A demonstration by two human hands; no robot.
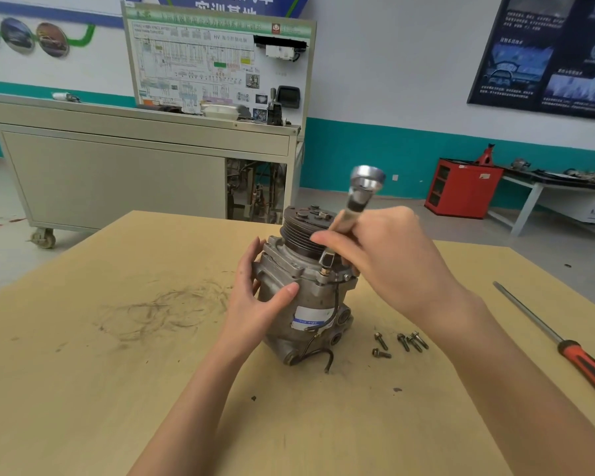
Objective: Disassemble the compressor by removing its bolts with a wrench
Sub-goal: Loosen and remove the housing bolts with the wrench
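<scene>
— Where's the compressor [306, 297]?

— Standing on end in the middle of the table [100, 372], pulley [303, 231] up, with a black wire trailing from its near side.

— And the hands?

— The left hand [255, 297] holds the body from its left side: thumb laid across the front, fingers round the flange behind. The right hand [385, 255] is wrapped round the shaft of the wrench [354, 204], forefinger stretched out towards the pulley.

— How does the wrench sit?

— Tilted. Its lower end is down on the upper flange at the compressor's right front, beside the pulley, and its chrome top leans up and away from me. That top is blurred. Whether the lower end is actually seated on a bolt head, I can't tell.

— Any bolts out?

— Five bolts [401, 343] lie loose on the table just right of the compressor: four in a rough row, one a little nearer.

— Anything else around?

— A screwdriver [564, 345] with a red-and-black handle lies at the table's right edge, well apart from the bolts. Dark scuff rings mark the wood to the left. Behind stand a grey wheeled cabinet [117, 166] with a wiring board on it and a red cabinet [461, 187] by the wall.
</scene>
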